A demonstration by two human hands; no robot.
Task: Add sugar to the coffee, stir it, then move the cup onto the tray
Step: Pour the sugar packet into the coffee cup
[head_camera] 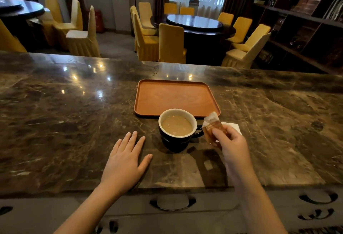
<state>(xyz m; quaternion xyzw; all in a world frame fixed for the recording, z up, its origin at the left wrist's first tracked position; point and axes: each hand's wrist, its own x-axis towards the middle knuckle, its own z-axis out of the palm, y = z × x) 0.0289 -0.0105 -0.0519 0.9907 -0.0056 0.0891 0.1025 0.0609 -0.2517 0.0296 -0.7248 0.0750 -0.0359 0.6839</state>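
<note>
Left hand (126,157) flat on counter (65,113); right hand (230,142) pinches sugar packet (212,127).

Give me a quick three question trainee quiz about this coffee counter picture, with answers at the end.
1. True or false: the cup stands on the tray.
2. Which hand holds the sugar packet?
3. The left hand is: A) flat on the counter, B) gripping the cup, C) lifting the tray.

Key: 1. False, it stands on the counter just in front of the tray. 2. The right hand. 3. A.
</note>
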